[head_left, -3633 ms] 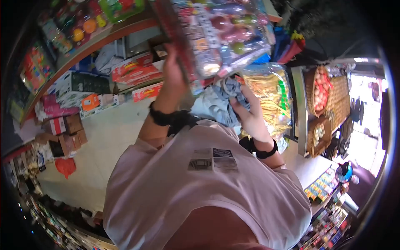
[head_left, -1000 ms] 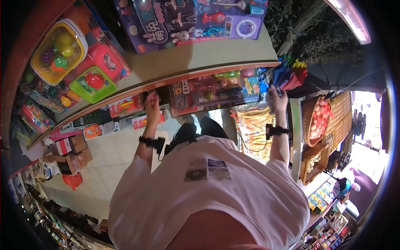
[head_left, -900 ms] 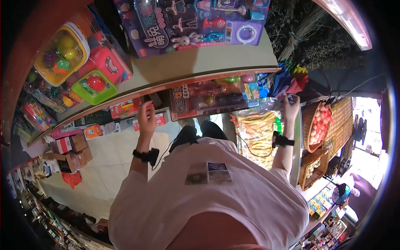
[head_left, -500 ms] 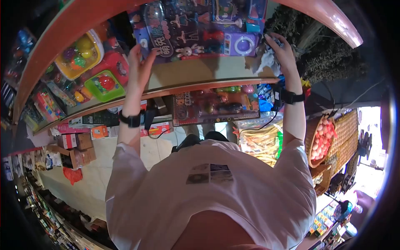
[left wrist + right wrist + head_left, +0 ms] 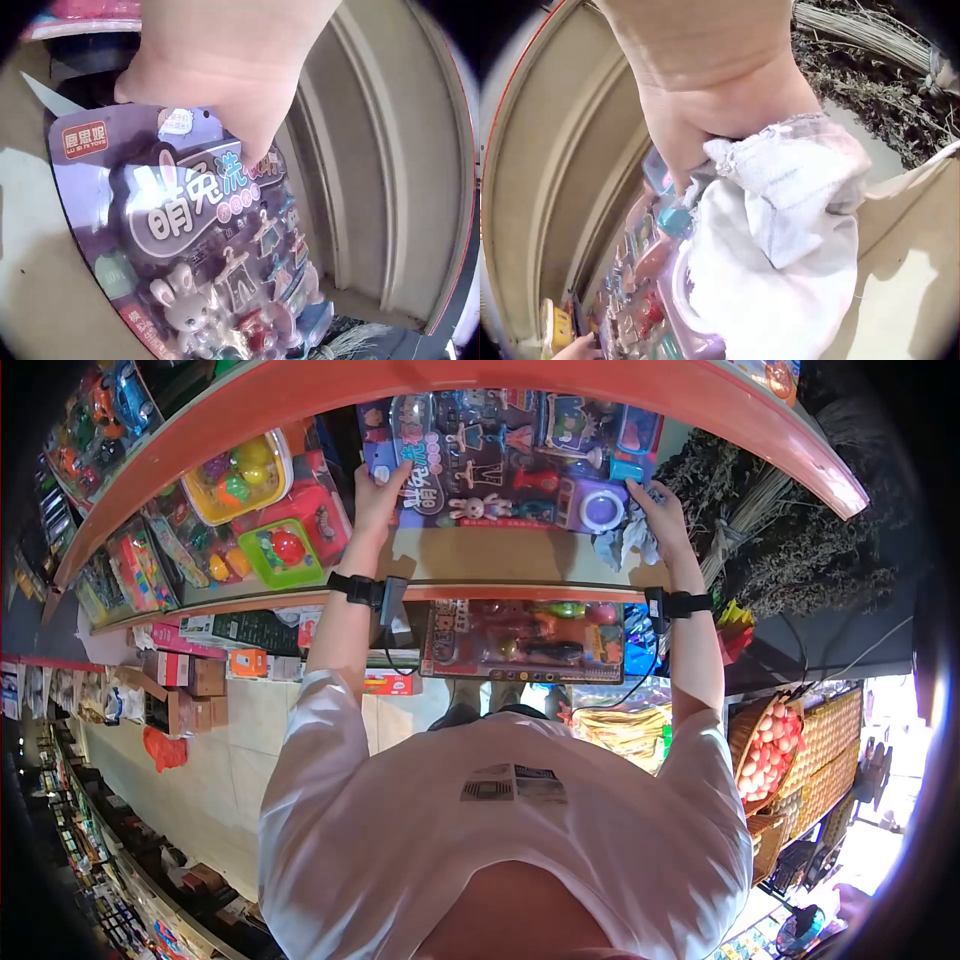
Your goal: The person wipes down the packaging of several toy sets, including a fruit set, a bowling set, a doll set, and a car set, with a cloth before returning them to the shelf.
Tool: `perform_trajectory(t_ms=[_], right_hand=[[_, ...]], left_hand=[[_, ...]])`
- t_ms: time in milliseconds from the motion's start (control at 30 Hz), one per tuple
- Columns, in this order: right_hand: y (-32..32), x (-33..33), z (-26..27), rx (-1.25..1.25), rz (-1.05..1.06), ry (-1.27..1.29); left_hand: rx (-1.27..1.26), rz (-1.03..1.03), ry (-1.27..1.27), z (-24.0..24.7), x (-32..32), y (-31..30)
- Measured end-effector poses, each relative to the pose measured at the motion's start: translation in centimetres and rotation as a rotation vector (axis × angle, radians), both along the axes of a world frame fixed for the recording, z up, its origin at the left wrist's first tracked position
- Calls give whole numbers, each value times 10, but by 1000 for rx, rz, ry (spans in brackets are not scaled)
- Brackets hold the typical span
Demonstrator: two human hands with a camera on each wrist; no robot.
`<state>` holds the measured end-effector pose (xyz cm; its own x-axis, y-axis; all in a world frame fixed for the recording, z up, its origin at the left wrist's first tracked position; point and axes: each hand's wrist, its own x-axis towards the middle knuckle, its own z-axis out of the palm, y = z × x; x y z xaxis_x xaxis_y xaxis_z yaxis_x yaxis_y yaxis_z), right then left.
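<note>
Rabbit laundry toy pack (image 5: 495, 470) is held face-up at the pale shelf (image 5: 460, 555), its left end pinched by the fingers of the left hand (image 5: 376, 508)! At its right end, a crumpled grey-white rag (image 5: 780, 240) is clutched in the right hand's (image 5: 668, 525) fingers. Left, a yellow tub (image 5: 208, 508) is seen; right, dried plants (image 5: 785, 540).

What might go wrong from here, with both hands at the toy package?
The right hand also holds a bunched cloth, so its end of the toy package could slip. Lifted carelessly, the package might knock the upper shelf edge. The dried plants close to the right hand could snag the cloth.
</note>
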<state>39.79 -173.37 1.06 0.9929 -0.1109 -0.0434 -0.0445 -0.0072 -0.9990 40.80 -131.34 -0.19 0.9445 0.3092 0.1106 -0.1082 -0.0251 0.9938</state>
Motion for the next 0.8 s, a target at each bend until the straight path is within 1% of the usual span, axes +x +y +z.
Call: perform_trajectory(t_ms=[67, 167, 200, 300, 333, 433, 500, 533, 633, 667, 700, 733, 767, 800], right_hand=[[1, 0, -4, 14, -41, -50], [-2, -12, 6, -11, -80, -87], [-3, -20, 12, -27, -90, -94], [-17, -51, 16, -60, -190, -86], [-22, -63, 18, -48, -168, -51], [-37, -102, 21, -31, -112, 63], [-43, -123, 20, 34, -61, 121], [-44, -130, 16, 29, -81, 145], [-48, -142, -1, 12, -126, 215], [-52, -144, -9, 6, -130, 236], [-54, -146, -12, 0, -133, 258], [-55, -148, -13, -4, -92, 266], [-55, -150, -15, -1, -113, 283], [-54, -150, -16, 1, -131, 299]], left_hand=[[10, 42, -100, -3, -4, -1], [-24, 22, -196, 10, -23, -3], [43, 62, -161, 24, -40, -8], [-3, 13, -168, 41, -87, -11], [-46, 0, -121, 42, -104, -12], [3, -24, -81, 18, -143, 5], [-216, -92, -57, 8, -172, 1], [-326, -127, -47, 5, -184, -2], [-511, -189, -24, -4, -214, -12], [-532, -145, 16, -5, -221, -16], [-583, -195, 7, -9, -224, -15], [-634, -244, 0, -14, -228, -12], [-685, -292, -9, -19, -232, -10], [-688, -221, 76, -21, -235, -9]])
